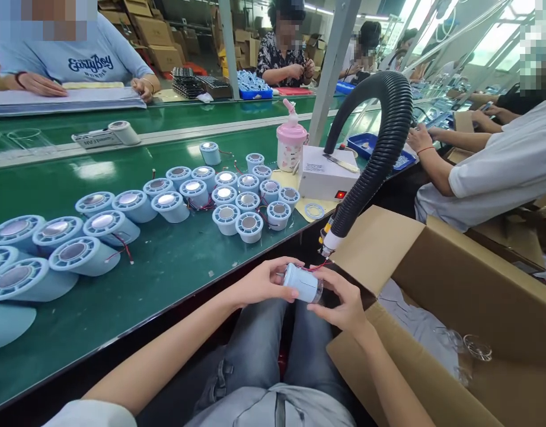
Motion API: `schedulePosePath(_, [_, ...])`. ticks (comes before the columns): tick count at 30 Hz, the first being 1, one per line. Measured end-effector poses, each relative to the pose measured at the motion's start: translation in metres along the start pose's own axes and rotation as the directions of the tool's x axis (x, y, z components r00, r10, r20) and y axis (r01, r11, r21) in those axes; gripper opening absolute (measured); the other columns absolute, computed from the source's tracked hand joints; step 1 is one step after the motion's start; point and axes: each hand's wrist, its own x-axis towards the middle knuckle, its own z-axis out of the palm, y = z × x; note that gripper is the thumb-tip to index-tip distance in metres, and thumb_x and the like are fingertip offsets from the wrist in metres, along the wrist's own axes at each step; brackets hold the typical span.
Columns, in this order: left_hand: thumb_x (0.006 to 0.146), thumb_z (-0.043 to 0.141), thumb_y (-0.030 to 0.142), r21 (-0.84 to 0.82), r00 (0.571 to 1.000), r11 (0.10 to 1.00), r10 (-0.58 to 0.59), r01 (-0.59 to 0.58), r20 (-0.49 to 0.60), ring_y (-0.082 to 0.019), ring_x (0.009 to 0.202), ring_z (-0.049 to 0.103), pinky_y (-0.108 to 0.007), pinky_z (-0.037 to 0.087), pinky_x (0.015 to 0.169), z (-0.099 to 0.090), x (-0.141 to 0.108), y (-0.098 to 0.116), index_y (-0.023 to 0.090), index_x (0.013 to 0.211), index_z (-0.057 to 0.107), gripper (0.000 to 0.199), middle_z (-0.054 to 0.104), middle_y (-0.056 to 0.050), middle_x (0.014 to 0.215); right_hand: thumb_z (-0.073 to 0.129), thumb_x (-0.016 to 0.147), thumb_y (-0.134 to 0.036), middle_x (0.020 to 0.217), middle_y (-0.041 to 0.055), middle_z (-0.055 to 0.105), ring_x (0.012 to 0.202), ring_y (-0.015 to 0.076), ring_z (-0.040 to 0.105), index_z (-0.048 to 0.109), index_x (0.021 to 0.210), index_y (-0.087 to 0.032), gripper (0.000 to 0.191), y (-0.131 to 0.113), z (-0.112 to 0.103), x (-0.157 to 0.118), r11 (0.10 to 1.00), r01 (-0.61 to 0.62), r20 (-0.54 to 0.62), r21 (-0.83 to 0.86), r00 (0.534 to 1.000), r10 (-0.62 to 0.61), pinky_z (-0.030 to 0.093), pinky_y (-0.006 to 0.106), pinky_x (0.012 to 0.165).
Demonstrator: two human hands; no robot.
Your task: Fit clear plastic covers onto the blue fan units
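Note:
Between my two hands, above my lap, is a light-blue plastic cylinder (301, 283) lying on its side, with a clear rim at its right end. My left hand (276, 281) is closed round its left end, thumb along the near side. At the right end, the fingers and thumb of my right hand (342, 296) grip the clear rim. Thin red wires (319, 266) run from the cylinder's top toward my right fingers. Just above hangs the nozzle (328, 244) of a black corrugated hose (390, 127), close to the cylinder.
Many similar blue cylinders (249, 226) stand on the green table (179, 252). A white box (323, 178) with a lit red switch carries the hose, beside a pink cup (291, 145). Right of me, an open cardboard box (490, 296) holds clear plastic pieces (477, 347). Co-workers sit around.

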Motion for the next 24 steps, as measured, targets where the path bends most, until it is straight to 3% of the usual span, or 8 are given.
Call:
schedulePosePath(2, [0.062,0.082,0.024,-0.018,1.000,0.999,0.027,-0.027,0.006,-0.017,0.091,0.059,-0.031,0.051,0.081,0.003,-0.007,0.001,0.018,0.119,0.056,0.063,0.061,-0.006,0.106,0.077,0.072,-0.025,0.122,0.0105,0.063,0.112,0.0275,0.060,0.057,0.123,-0.024,0.055,-0.011,-0.003,0.000,0.999,0.026,0.014,-0.035,1.000,-0.026,0.052,0.042,0.096])
schedulePosePath(7, [0.063,0.083,0.028,-0.013,0.996,1.000,0.018,-0.017,0.086,-0.018,0.089,0.061,-0.031,0.054,0.072,0.010,-0.033,0.004,0.024,0.131,0.048,0.077,0.059,-0.010,0.119,0.075,0.076,-0.026,0.123,0.0109,0.062,0.110,0.0271,0.062,0.060,0.120,-0.025,0.047,-0.038,-0.007,-0.009,0.993,0.093,0.058,-0.076,0.994,-0.089,0.054,0.040,0.092])
schedulePosePath(12, [0.066,0.081,0.021,0.137,0.981,0.975,0.158,-0.173,0.111,-0.025,0.112,0.059,-0.036,0.050,0.092,0.019,-0.058,0.013,0.027,0.133,0.051,0.073,0.057,-0.010,0.130,0.078,0.075,-0.025,0.126,0.0076,0.061,0.112,0.0237,0.061,0.057,0.119,-0.027,0.048,-0.059,-0.007,-0.022,0.999,-0.034,0.110,0.004,0.993,0.034,0.052,0.035,0.095])
schedulePosePath(16, [0.066,0.081,0.016,0.180,0.959,0.945,0.252,-0.272,0.127,-0.027,0.122,0.053,-0.037,0.048,0.099,0.024,-0.069,0.015,0.029,0.131,0.054,0.072,0.055,-0.009,0.135,0.079,0.075,-0.025,0.125,0.0052,0.062,0.113,0.0216,0.060,0.056,0.120,-0.030,0.050,-0.072,-0.008,-0.024,0.991,-0.126,0.155,0.038,0.981,0.119,0.051,0.031,0.095])
schedulePosePath(24, [0.062,0.083,0.016,0.216,0.949,0.925,0.292,-0.311,0.117,-0.027,0.124,0.053,-0.037,0.047,0.102,0.024,-0.077,0.011,0.029,0.133,0.052,0.078,0.054,-0.009,0.135,0.077,0.077,-0.028,0.122,0.0003,0.063,0.108,0.0176,0.062,0.059,0.115,-0.033,0.043,-0.089,-0.010,-0.021,0.905,-0.380,0.245,0.189,0.911,0.331,0.053,0.025,0.092])
